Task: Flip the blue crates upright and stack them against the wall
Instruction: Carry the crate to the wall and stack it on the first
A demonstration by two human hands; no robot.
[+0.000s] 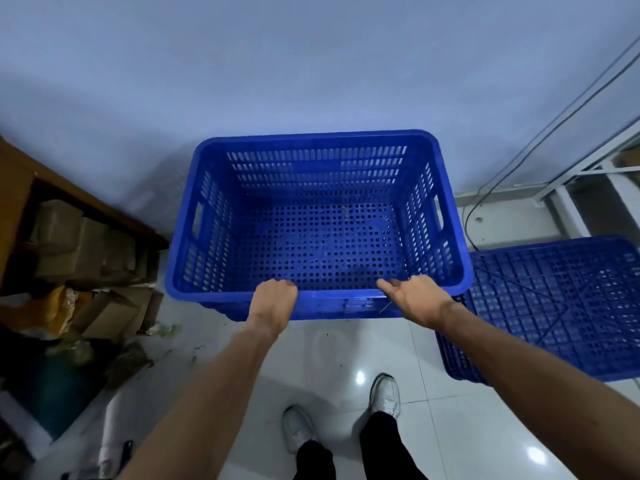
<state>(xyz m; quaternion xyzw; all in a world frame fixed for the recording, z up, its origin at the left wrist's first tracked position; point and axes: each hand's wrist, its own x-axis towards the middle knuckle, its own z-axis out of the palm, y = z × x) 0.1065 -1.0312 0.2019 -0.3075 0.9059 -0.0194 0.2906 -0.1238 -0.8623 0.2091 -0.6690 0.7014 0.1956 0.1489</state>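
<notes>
An upright blue perforated crate (317, 216) stands against the pale wall, its open top facing me. It seems to sit on another blue crate, whose side shows just under its near rim. My left hand (275, 299) grips the near rim left of centre, fingers curled over the edge. My right hand (414, 296) lies on the near rim right of centre with the thumb up and the fingers under the rim, hidden. A second blue crate (554, 306) lies upside down on the floor to the right, its ribbed base facing up.
A wooden shelf (20, 188) with cardboard boxes (69, 244) and loose clutter fills the left side. A white metal rack (571, 181) and cables (485, 195) stand at the right by the wall. My feet are on glossy white floor tiles (346, 355).
</notes>
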